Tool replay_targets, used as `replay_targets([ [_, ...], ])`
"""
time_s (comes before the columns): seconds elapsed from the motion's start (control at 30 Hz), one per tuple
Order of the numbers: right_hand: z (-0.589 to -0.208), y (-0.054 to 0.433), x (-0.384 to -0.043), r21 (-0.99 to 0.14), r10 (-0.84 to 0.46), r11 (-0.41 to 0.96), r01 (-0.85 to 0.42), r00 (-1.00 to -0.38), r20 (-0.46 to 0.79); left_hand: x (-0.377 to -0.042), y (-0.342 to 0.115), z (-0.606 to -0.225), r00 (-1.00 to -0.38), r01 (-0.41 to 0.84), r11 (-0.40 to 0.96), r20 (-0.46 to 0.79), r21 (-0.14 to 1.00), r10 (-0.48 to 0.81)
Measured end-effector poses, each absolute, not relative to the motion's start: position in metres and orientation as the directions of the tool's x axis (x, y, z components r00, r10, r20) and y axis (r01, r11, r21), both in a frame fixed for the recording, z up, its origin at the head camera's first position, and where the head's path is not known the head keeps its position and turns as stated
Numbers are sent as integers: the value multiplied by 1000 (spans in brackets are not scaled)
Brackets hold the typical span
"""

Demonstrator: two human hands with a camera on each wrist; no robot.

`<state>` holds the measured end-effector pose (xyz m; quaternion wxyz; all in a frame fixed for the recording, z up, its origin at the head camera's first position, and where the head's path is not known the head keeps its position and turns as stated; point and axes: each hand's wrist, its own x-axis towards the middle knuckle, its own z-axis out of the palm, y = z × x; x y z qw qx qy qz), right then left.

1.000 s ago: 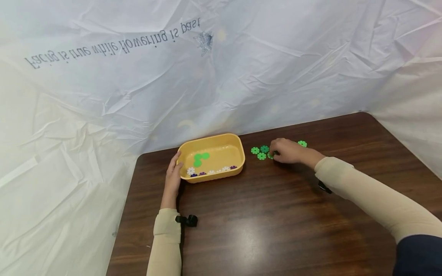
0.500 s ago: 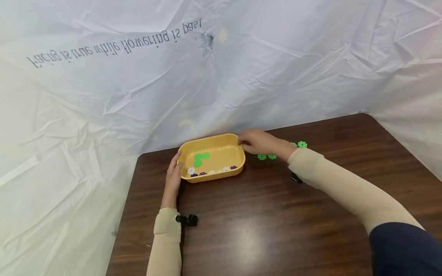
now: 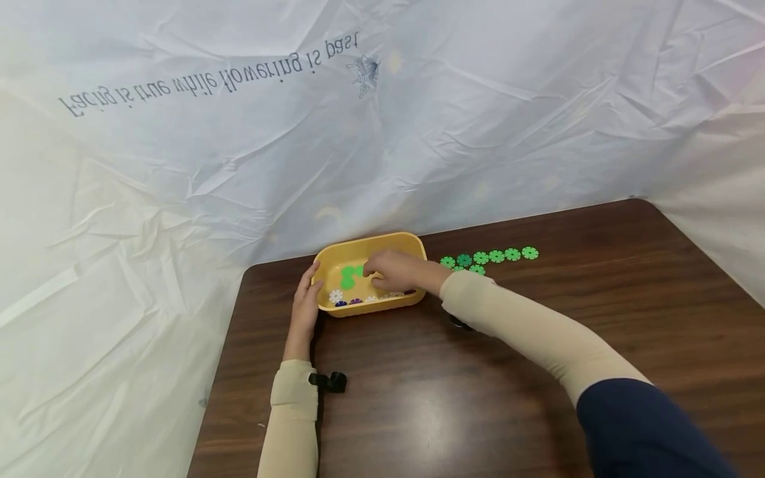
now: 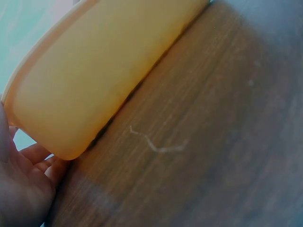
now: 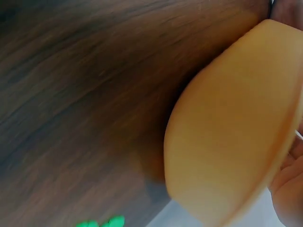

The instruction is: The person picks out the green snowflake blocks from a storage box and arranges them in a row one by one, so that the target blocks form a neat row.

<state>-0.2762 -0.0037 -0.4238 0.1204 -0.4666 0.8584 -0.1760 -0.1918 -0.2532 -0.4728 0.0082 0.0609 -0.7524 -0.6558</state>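
Note:
A yellow plastic tray (image 3: 394, 305) stands on the table, with several green, white and purple notched discs inside. My left hand (image 3: 305, 302) grips its left end, thumb over the rim and fingers outside, as the left wrist view also shows. My right hand (image 3: 397, 271) reaches over the right rim into the tray, fingers bent downward and thumb apart from the index finger. Its fingertips are right beside the green discs (image 3: 348, 282). Near the tray's left front corner lies a white disc (image 3: 336, 296). The right wrist view hides the right fingertips behind the tray wall.
Right of the tray, several green notched discs (image 3: 497, 256) form a row on the brown table (image 3: 478, 398), with others just in front at its left end. A pale printed cloth (image 3: 454, 133) hangs behind the table.
My right hand has moved left from the row of discs on the table, over the tray's right rim, to the discs inside. My left hand keeps its grip on the tray.

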Motion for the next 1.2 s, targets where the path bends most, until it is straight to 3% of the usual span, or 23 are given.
replay_targets([
  [0.37, -446, -24, -285, -399, -784, 607, -687, -598, -163, -188, -249, -465, -994, -71, 123, -59, 990, -95],
  [0.63, -448, -19, -283, -296, -811, 583, -756, -563, -160, -188, -248, -462, -994, -65, 133, -52, 989, -99],
  [0.93, -454, -13, -284, -449, -818, 540, -712, -570, -80, -198, -257, -482, -992, -83, 148, -67, 985, -111],
  [1.2, -452, -15, -282, -451, -826, 534, -715, -555, -99, -202, -261, -502, -991, -55, 156, -35, 986, -127],
])
